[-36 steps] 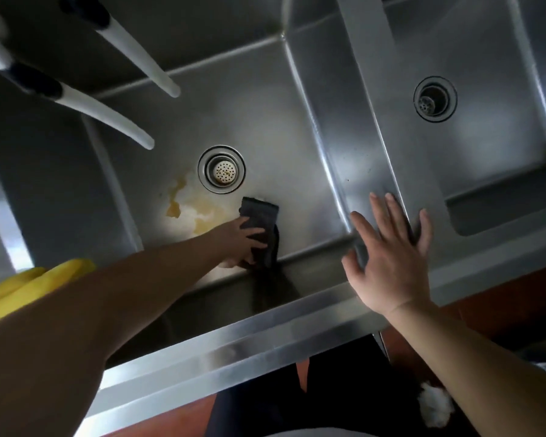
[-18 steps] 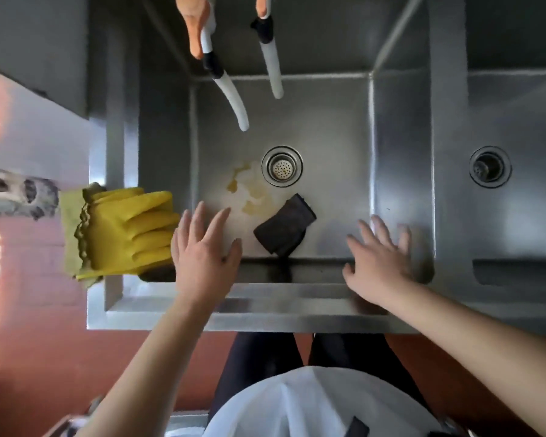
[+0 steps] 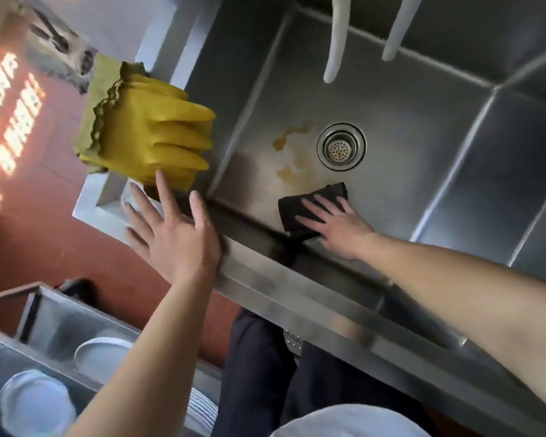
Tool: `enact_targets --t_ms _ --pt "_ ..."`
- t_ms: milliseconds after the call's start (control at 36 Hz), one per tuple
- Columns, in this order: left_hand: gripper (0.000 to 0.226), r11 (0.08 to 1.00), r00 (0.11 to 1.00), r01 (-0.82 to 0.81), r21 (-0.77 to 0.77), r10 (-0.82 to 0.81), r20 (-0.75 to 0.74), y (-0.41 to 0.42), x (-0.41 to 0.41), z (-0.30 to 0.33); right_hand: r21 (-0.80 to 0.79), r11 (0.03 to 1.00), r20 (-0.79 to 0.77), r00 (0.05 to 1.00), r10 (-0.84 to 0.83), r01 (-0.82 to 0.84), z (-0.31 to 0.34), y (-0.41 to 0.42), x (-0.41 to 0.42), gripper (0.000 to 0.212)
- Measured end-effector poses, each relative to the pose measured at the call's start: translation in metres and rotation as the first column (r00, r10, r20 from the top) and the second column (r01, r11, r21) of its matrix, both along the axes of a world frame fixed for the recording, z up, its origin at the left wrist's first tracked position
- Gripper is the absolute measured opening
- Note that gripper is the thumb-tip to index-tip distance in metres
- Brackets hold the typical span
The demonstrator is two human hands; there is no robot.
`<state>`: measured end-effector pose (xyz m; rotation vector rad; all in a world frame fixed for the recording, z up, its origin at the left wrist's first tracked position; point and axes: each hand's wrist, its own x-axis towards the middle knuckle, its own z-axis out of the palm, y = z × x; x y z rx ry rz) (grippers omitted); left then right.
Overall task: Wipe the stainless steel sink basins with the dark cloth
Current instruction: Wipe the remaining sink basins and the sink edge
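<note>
Head view: dark cloth (image 3: pixel 309 205) half under right hand (image 3: pixel 338 227).

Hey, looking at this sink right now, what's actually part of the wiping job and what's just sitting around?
In use: dark cloth under the right hand; stainless steel sink basin with yellowish stains.

Lying about: yellow rubber gloves on the rim; white hoses; white plates lower left.

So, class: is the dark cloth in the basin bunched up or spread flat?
Spread flat. The dark cloth lies on the basin floor under the right hand, whose open fingers press on it.
</note>
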<state>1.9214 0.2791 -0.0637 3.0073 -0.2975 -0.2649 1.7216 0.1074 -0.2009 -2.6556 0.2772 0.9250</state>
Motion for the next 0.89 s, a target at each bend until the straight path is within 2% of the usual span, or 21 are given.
enact_targets --t_ms 111,222,417,528,639,806,889 --pt "0.062 1.000 1.000 -0.011 -0.001 0.011 0.010 0.001 0.000 -0.006 0.015 0.999 -0.060 0.998 -0.031 0.032 -0.027 0.009 0.008 0.058" --pt "0.062 1.000 0.999 -0.003 0.012 0.003 0.036 0.000 -0.001 -0.003 -0.039 0.994 -0.025 0.995 -0.100 0.099 -0.043 0.015 0.017 0.057" --pt "0.060 1.000 0.999 -0.014 0.025 0.013 0.040 -0.001 -0.002 -0.002 -0.053 0.960 0.082 0.959 -0.270 0.275 -0.061 -0.019 0.112 0.057" --pt "0.060 0.999 0.999 -0.019 0.033 0.018 0.027 -0.002 -0.003 0.000 -0.025 0.939 0.085 0.937 -0.339 0.342 -0.065 -0.028 0.148 0.054" --pt "0.059 0.999 1.000 -0.028 0.038 0.027 0.010 -0.004 -0.003 0.002 -0.063 0.962 0.075 0.962 -0.261 0.266 -0.058 -0.025 0.129 0.054" --pt "0.056 0.998 0.999 -0.041 0.045 0.042 -0.009 -0.005 -0.003 0.005 -0.112 0.992 0.065 0.996 0.069 -0.061 -0.052 -0.007 0.053 0.074" --pt "0.055 0.998 0.999 -0.047 0.037 0.048 -0.008 -0.005 -0.003 0.005 -0.105 0.983 0.106 0.981 0.161 -0.150 -0.055 -0.010 0.040 0.075"
